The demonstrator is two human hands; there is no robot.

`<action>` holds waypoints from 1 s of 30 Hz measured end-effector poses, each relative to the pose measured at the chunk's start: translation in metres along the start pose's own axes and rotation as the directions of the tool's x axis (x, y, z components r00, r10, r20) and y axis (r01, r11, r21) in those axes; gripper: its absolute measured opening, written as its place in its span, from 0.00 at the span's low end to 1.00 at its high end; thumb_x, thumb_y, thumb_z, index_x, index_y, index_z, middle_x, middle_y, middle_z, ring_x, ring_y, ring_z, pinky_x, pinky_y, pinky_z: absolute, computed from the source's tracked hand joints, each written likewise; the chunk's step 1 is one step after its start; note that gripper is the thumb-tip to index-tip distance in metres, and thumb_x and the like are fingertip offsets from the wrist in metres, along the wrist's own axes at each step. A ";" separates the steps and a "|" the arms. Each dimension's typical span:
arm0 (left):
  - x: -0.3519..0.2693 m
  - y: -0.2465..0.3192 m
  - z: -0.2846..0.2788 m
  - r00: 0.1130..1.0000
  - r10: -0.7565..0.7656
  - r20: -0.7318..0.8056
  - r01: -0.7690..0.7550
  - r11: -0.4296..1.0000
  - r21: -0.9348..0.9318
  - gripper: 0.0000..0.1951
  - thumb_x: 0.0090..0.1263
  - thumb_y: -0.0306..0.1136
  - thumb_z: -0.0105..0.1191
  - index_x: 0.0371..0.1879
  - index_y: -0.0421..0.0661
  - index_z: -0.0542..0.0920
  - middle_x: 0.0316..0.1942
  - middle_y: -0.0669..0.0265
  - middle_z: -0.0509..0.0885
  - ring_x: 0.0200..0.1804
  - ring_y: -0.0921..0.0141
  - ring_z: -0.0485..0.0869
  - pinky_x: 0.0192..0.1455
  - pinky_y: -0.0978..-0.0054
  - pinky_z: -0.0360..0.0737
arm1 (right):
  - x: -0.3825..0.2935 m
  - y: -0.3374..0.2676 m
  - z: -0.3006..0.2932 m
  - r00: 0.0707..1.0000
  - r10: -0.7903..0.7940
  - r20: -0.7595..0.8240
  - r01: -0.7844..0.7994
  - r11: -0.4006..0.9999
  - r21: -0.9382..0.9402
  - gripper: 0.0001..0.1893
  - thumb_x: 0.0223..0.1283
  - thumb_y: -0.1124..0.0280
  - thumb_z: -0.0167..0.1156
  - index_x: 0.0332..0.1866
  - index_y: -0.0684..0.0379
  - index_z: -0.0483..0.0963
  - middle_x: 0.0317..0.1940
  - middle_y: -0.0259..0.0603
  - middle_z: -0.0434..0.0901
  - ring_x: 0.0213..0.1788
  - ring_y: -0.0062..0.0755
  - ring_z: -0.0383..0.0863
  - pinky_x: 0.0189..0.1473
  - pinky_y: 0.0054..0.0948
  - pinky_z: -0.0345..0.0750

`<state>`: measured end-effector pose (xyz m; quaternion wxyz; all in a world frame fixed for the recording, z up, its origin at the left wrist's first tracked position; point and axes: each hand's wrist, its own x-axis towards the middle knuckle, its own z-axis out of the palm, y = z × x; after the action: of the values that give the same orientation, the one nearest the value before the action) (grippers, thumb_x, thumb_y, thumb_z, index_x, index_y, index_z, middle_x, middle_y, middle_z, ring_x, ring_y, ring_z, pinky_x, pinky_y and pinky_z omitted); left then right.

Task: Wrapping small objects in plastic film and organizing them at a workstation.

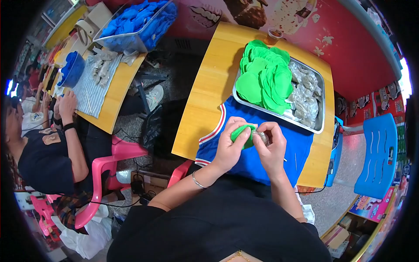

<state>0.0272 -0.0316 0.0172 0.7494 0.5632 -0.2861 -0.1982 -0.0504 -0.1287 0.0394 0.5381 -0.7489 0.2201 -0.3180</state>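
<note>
Between my hands is a bright green fabric piece (244, 132), partly folded over. My left hand (230, 144) pinches it from the left, thumb on top. My right hand (272, 144) holds a small clear plastic packet (264, 138) with grey-brown contents against the green piece's right edge; the fingers hide much of it. Both hands are above a blue garment (252, 163) with red-and-white trim, spread on the wooden table (199, 108). Beyond them a metal tray (322, 113) carries a heap of green fabric pieces (265, 77) on its left and several similar plastic packets (304, 95) on its right.
A cup of brown liquid (274, 35) stands behind the tray. Thin sticks (296, 160) lie on the garment. To the left, another person (49, 154) works at a second table (126, 78) with a bin of blue pieces (137, 24). Pink chairs (101, 173) and a blue chair (375, 157) flank me.
</note>
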 end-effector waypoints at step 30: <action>-0.003 -0.003 0.000 0.985 0.163 0.051 -0.162 0.986 -0.026 0.11 0.62 0.35 0.61 0.30 0.41 0.76 0.34 0.66 0.72 0.36 0.75 0.72 0.40 0.80 0.69 | -0.017 -0.005 -0.022 0.887 0.260 0.381 -0.437 0.737 0.516 0.07 0.58 0.72 0.60 0.35 0.60 0.69 0.27 0.30 0.74 0.28 0.13 0.71 0.28 0.15 0.67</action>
<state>0.0254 -0.0303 0.0137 0.7612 0.5244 -0.3489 -0.1543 -0.0781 -0.1301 0.0453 0.8191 -0.5268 0.1689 -0.1520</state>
